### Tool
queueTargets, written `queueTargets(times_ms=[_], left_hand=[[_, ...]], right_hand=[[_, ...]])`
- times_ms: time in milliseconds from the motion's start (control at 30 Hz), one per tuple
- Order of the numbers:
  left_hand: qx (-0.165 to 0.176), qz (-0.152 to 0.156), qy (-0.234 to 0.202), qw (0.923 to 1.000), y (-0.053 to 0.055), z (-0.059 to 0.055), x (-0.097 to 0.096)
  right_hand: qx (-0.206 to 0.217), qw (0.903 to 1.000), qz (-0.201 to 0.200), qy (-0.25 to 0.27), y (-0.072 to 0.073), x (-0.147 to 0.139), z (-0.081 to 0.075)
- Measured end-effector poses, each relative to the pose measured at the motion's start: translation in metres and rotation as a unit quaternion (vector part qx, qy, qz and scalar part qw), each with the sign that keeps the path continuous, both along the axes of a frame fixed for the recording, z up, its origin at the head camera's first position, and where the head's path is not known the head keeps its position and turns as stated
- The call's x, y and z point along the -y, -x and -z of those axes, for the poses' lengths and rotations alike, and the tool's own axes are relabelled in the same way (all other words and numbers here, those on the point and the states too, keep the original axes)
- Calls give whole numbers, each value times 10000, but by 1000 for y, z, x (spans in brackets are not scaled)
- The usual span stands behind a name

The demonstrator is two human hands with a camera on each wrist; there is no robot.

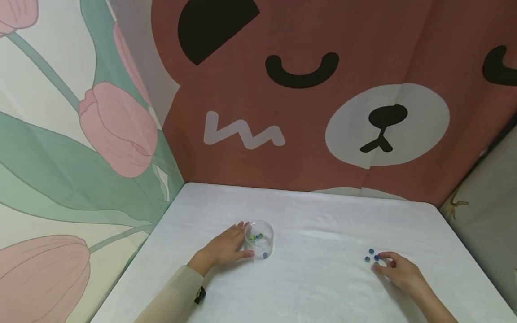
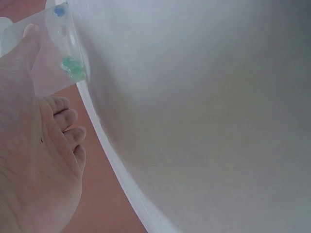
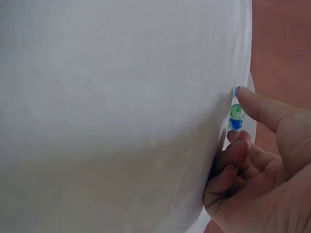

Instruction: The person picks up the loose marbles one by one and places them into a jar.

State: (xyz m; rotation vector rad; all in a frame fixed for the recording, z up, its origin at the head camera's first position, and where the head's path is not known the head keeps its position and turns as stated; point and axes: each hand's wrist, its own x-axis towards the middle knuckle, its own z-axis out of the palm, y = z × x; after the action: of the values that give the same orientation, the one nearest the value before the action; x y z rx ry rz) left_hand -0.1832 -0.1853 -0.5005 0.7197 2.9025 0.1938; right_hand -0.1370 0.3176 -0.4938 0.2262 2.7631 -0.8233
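A clear round plastic cup (image 1: 259, 246) stands on the white table, with several green and blue glass marbles (image 1: 256, 237) inside. My left hand (image 1: 223, 248) rests against its left side, fingers stretched along the far side and thumb at the near side. In the left wrist view the thumb (image 2: 32, 39) lies against the cup wall (image 2: 48, 82). At the right, several loose marbles (image 1: 367, 259) lie close together on the cloth. My right hand (image 1: 400, 272) is at them, thumb and index finger apart on either side of a blue marble (image 3: 235, 124) and a green marble (image 3: 236, 110).
A white cloth covers the table (image 1: 307, 287). Behind it hangs a brown curtain with a bear face (image 1: 299, 116), and a tulip-patterned curtain (image 1: 117, 130) hangs at the left. The table's right edge runs beside a grey-green cloth (image 1: 488, 215).
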Motion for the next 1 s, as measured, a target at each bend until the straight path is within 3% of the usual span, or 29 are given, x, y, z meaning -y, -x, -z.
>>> queueTargets(times_ms=[467, 1000], left_hand=[[-65, 7, 14, 10000, 1, 1, 0], [-115, 97, 30, 9999, 0, 0, 1]], right_hand=[[-201, 9996, 136, -143, 3, 2, 3], [-13, 9995, 226, -212, 5, 1, 1]])
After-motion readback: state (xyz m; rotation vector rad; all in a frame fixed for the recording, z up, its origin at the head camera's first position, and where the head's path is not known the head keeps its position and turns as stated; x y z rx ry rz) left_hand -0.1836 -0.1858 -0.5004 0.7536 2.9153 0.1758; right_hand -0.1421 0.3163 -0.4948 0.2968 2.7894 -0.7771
